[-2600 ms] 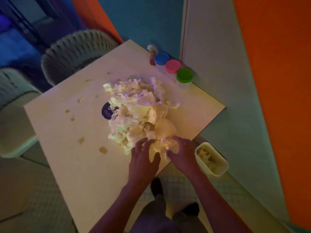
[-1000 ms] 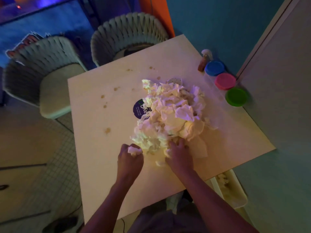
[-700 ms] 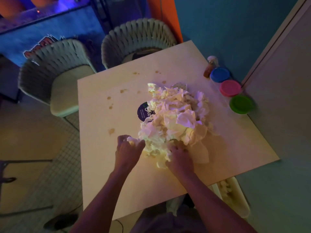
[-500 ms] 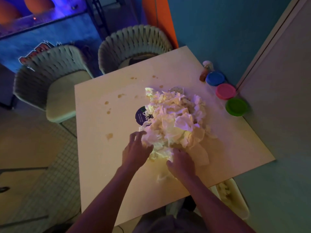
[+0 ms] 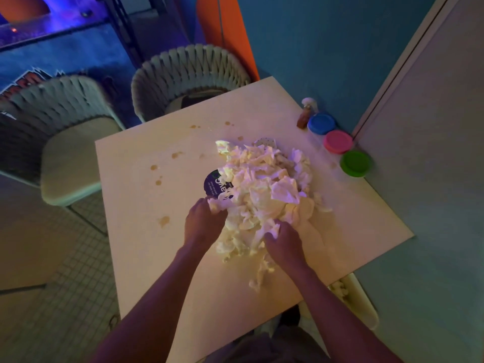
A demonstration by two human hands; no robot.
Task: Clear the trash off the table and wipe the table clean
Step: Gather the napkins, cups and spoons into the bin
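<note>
A big heap of crumpled white paper napkins (image 5: 264,195) lies in the middle of the pale square table (image 5: 146,205). My left hand (image 5: 203,222) grips a wad of napkins at the heap's left near edge. My right hand (image 5: 284,246) digs into the near side of the heap, fingers curled round paper. A dark round label or lid (image 5: 213,183) peeks out from under the heap on its left. Brown spill spots (image 5: 164,220) dot the table's left half.
Blue (image 5: 321,123), pink (image 5: 337,141) and green (image 5: 355,163) lidded tubs and a small brown bottle (image 5: 303,119) stand along the table's right edge by the wall. A white bin (image 5: 364,307) with paper sits on the floor under the near right corner. Two woven chairs (image 5: 188,74) stand behind.
Both hands have moved further into the heap; my left hand went from the table beside the pile to gripping paper at its left edge. The view shifted slightly.
</note>
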